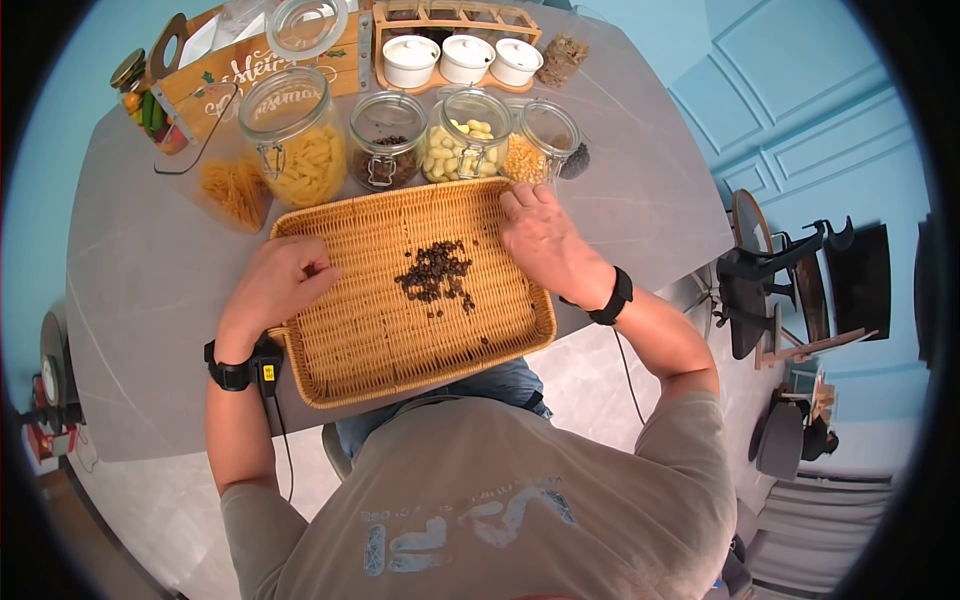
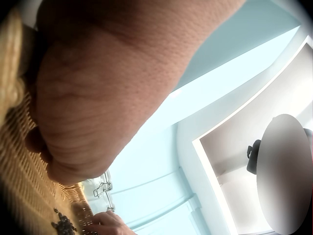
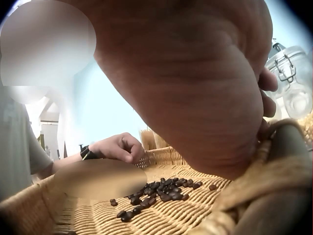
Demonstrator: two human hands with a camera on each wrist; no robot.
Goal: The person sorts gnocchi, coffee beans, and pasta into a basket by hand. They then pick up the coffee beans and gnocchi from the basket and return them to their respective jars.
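Observation:
A rectangular wicker basket [image 1: 360,340] has a loose pile of dark coffee beans [image 1: 435,272] near its middle, with a few strays towards the front. On its left rim lies the left hand [image 1: 282,285], fingers curled at the rim and thumb towards the inside. The right hand [image 1: 550,240] grips the far right corner, its fingers bent over the rim. In the right wrist view, the beans [image 3: 166,191] spread below the right palm [image 3: 190,93]. In the left wrist view, the left palm [image 2: 93,103] hides most of the left rim.
Behind the basket stand glass jars of pasta [image 1: 305,165], dark beans [image 1: 385,155], pale green-white pieces [image 1: 462,150] and yellow kernels [image 1: 528,158]. Farther back are three white lidded pots [image 1: 467,60] in a wooden rack and a wooden Christmas box [image 1: 200,85]. The grey table's edge [image 1: 670,275] curves at right.

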